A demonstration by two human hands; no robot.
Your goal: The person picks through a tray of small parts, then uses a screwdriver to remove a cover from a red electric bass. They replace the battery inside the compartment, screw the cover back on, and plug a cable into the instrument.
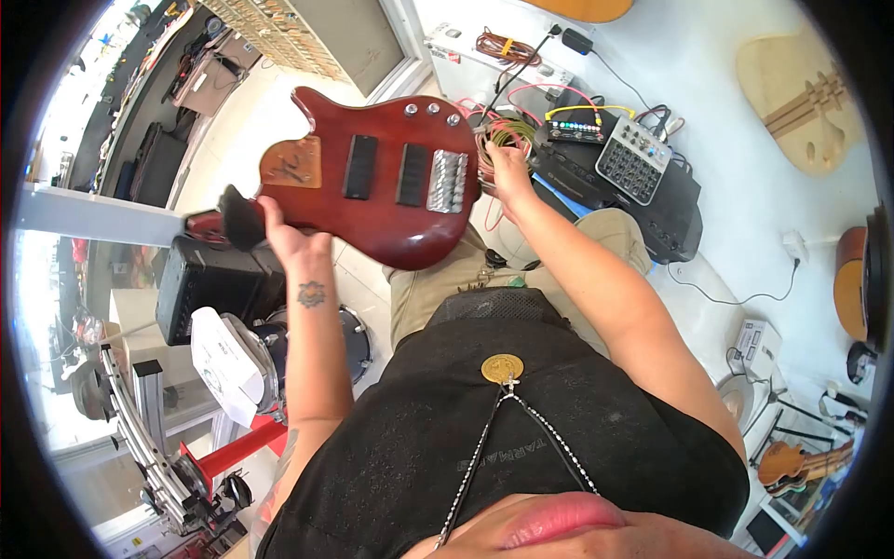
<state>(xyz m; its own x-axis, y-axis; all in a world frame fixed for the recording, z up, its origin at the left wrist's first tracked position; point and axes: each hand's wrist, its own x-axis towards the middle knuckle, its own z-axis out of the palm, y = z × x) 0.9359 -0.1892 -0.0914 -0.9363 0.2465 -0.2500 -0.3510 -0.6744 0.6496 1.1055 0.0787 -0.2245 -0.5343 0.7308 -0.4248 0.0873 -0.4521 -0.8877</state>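
A dark red electric guitar body [382, 224] is held up in front of my chest, its face toward the camera. It has two black pickups, a silver bridge at the right end, several knobs along the top edge and a brown plate with dark marks. My left hand [300, 244] grips the neck end, beside a black padded piece [243, 218]; its fingers are partly behind the instrument. At the bridge end my right hand [508, 172] holds the edge of the body, its fingers partly hidden by it and close to coiled cables.
Right of the guitar, a small mixer [637, 160] and coiled cables [510, 135] lie on black equipment. A black amplifier [209, 284] and a drum [349, 340] stand at the left. More guitars hang or stand at the right. A glass partition is at far left.
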